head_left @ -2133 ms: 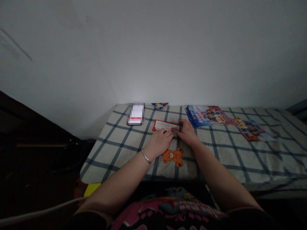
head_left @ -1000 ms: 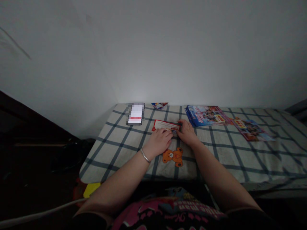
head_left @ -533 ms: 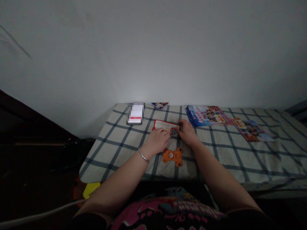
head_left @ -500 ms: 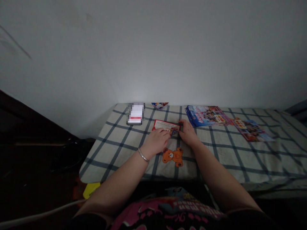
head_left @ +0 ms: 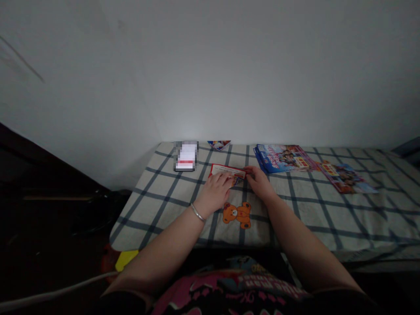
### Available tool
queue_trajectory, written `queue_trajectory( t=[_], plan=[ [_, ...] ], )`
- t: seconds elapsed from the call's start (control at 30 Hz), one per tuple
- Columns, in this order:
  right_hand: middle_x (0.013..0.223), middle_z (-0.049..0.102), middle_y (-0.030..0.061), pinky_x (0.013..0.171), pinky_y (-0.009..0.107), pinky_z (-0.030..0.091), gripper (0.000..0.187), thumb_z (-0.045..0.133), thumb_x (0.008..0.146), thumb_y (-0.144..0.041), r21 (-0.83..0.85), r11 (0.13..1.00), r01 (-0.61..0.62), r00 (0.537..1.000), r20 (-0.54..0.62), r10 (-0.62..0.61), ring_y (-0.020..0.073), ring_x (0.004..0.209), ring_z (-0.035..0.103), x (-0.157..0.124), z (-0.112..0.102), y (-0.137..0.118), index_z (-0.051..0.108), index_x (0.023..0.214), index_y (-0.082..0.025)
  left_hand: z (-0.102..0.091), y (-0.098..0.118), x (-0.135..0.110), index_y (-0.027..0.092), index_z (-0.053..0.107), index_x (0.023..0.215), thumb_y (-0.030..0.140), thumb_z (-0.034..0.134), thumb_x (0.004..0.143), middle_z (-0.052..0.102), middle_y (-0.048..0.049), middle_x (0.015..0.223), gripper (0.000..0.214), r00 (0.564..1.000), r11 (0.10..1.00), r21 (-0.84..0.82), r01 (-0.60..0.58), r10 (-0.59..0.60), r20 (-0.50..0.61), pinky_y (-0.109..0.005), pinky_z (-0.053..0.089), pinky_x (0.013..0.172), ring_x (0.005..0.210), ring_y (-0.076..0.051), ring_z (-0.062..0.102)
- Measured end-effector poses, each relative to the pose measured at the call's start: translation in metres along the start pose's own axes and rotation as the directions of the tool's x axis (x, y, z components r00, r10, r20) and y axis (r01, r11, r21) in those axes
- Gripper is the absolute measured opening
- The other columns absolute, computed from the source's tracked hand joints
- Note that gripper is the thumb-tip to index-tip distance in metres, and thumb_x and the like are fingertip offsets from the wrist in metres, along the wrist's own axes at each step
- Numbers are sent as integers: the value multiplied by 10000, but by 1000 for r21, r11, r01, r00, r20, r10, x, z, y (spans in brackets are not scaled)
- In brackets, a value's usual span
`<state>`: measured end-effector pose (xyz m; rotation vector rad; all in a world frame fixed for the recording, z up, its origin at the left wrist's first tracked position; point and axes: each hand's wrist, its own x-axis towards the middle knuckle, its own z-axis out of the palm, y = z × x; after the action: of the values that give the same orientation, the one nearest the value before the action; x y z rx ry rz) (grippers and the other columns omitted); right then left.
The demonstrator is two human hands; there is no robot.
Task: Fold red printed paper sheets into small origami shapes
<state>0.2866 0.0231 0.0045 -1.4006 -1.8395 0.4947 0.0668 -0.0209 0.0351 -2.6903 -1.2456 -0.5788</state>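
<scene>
Left hand (head_left: 215,192) lies flat and open on the red-bordered paper card (head_left: 226,171) near the far edge of the checked bedsheet (head_left: 157,218), pinning it down, while right hand (head_left: 259,183) steadies the card's right end, grip unclear.

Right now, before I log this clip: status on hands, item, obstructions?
Left hand flat on red-bordered card. Right hand touching card's right end. Nothing in the way; blue leaflets lie beyond right hand on checked cloth.
</scene>
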Motion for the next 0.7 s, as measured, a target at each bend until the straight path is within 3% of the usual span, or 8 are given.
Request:
queue_trajectory(
  t=[0.17, 0.33, 0.47, 0.6, 0.7],
  plan=[
    [917, 688, 33, 888, 389, 488, 299, 513, 818, -203, 33, 999, -25, 1000, 16, 25, 194, 903, 639, -2, -2, -8, 583, 1108, -217, -2, -1, 1, 214, 575, 1230, 214, 517, 903, 606, -68, 1250, 332, 1000, 999, -21, -29, 29, 4, -449, 382, 1030, 1193, -252, 471],
    [785, 697, 12, 787, 360, 515, 272, 545, 814, -220, 45, 998, 36, 993, 108, -41, 186, 772, 662, -6, -8, -24, 601, 1079, -205, -7, -1, 4, 209, 600, 1152, 232, 576, 880, 646, -65, 1128, 274, 1000, 999, -35, 5, -5, 1, -446, 366, 1027, 1110, -243, 516],
    [718, 702, -23, 769, 317, 521, 412, 567, 798, -172, 156, 983, 96, 960, 248, -134, 168, 769, 690, -11, -10, -37, 511, 1205, -202, -8, -2, 4, 213, 624, 1034, 273, 613, 868, 655, -60, 1043, 177, 997, 996, -42, 78, -77, 15, -435, 394, 968, 1066, -245, 536],
    [753, 712, -8, 705, 281, 519, 322, 556, 805, -170, 213, 972, 99, 937, 310, -163, 154, 724, 693, -16, -9, -43, 483, 1117, -200, -10, -2, 3, 212, 620, 1016, 255, 631, 852, 659, -52, 1020, 170, 993, 992, -39, 116, -116, 1, -432, 398, 961, 1053, -243, 537],
    [791, 711, -3, 762, 306, 514, 308, 510, 800, -143, 221, 957, 186, 905, 341, -255, 162, 772, 687, -17, -10, -45, 456, 1097, -206, -9, -2, 2, 214, 627, 1010, 247, 626, 854, 661, -50, 1024, 160, 992, 991, -52, 123, -123, 7, -432, 407, 952, 1052, -242, 536]
  ],
)
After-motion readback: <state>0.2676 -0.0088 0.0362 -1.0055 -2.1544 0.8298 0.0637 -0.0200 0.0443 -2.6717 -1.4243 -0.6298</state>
